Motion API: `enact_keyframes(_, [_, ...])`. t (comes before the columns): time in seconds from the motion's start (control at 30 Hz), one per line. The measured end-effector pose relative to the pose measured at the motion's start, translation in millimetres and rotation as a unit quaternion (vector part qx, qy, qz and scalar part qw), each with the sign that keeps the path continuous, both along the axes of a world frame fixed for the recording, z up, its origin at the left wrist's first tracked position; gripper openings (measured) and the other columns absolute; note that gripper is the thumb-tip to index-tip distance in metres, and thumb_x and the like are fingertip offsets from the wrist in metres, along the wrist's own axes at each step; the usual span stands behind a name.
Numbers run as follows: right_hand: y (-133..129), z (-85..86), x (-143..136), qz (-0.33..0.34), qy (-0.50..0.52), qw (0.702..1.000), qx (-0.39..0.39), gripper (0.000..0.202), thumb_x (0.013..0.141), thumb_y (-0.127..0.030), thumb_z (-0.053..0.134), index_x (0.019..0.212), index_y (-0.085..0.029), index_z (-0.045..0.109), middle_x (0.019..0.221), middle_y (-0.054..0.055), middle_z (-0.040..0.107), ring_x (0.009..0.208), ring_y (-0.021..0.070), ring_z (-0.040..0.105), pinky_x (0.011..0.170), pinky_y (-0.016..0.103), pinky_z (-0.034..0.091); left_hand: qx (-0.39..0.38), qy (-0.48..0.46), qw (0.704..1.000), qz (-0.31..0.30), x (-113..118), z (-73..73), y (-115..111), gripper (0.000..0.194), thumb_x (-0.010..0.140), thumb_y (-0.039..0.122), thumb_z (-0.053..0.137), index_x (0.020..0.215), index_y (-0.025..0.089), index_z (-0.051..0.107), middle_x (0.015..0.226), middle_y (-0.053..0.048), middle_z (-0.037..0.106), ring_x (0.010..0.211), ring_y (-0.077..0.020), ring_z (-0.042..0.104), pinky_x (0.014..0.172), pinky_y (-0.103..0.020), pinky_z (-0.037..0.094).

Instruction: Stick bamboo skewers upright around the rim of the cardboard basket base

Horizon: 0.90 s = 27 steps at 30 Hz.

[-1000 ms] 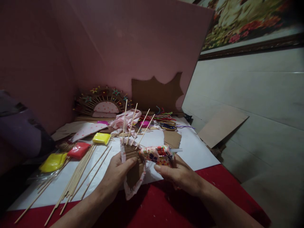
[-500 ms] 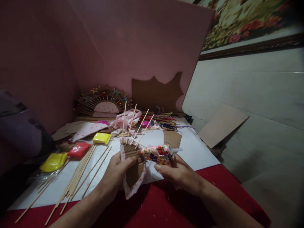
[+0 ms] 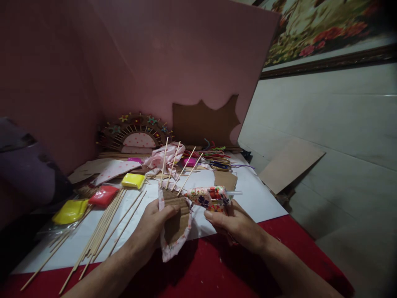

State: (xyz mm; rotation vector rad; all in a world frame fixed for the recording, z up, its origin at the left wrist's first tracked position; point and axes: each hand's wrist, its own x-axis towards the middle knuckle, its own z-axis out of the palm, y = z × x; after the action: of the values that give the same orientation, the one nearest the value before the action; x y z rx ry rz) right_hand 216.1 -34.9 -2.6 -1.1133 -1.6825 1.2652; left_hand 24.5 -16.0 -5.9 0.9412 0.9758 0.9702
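Note:
My left hand (image 3: 158,219) grips a half-round piece of corrugated cardboard (image 3: 176,223), its thumb lying on the brown face. Pink dotted fabric is folded over the cardboard's rim. Several thin wooden sticks (image 3: 174,159) stand out from its upper edge, fanned apart. In my right hand (image 3: 235,225) is a hot glue gun (image 3: 211,198) with a floral pattern, a clear glue stick poking out of its back end. Its nozzle points left at the cardboard's upper right edge, close to the last stick. Whether the tip touches cannot be made out.
Loose wooden sticks (image 3: 102,225) lie at the left beside yellow and red clay packets (image 3: 104,195). Behind are crumpled pink fabric (image 3: 164,159), scissors (image 3: 221,164) and a finished-looking decorated half-round fan (image 3: 136,132). A cardboard scrap (image 3: 226,182) rests on white paper (image 3: 257,203).
The glue gun has shifted slightly right and up, its nozzle now nearer the cardboard's right edge. The cardboard has tilted a little, and the stick tops sit slightly lower and farther right.

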Motion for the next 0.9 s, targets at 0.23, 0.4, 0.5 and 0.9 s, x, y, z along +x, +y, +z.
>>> enact_keyframes(0.23, [-1.1,0.2,-1.1,-0.009,-0.016,1.0,0.0,0.028,0.081,-0.032,0.051,0.058,-0.017,0.045,0.05,-0.005,0.037,0.048,0.0083,0.033,0.045,0.022,0.026,0.031,0.003,1.0,-0.004,4.1,2.5,-1.7,0.015,0.07,0.016,0.055,0.081,0.014,0.065,0.074,-0.006,0.071,0.061,-0.0181,0.064,0.058,-0.027,0.047])
enact_keyframes(0.4, [-1.2,2.4,-0.3,-0.003,-0.016,1.0,0.017,0.024,0.08,-0.032,0.051,0.062,-0.017,0.05,0.051,-0.004,0.04,0.051,0.0099,0.037,0.047,0.023,0.028,0.028,0.009,1.0,0.007,3.6,1.1,-2.4,0.014,0.068,0.017,0.057,0.078,0.015,0.066,0.073,-0.005,0.072,0.058,-0.0184,0.063,0.057,-0.027,0.047])
enact_keyframes(0.5, [-1.3,3.2,0.1,0.002,-0.019,1.0,0.018,0.022,0.081,-0.032,0.051,0.064,-0.017,0.051,0.052,-0.004,0.04,0.05,0.0094,0.036,0.046,0.023,0.028,0.031,0.009,0.999,-0.002,1.8,-1.4,-1.5,0.012,0.069,0.018,0.057,0.077,0.015,0.066,0.071,-0.004,0.071,0.059,-0.0178,0.063,0.056,-0.026,0.047])
enact_keyframes(0.9, [0.3,-1.8,2.1,0.01,-0.018,1.0,-0.008,0.033,0.081,-0.035,0.05,0.054,-0.017,0.044,0.049,-0.004,0.038,0.048,0.0089,0.036,0.044,0.022,0.03,0.033,0.014,0.999,-0.004,-1.3,-1.2,-0.4,0.014,0.074,0.018,0.054,0.083,0.014,0.063,0.072,-0.004,0.07,0.063,-0.0165,0.063,0.058,-0.025,0.047])
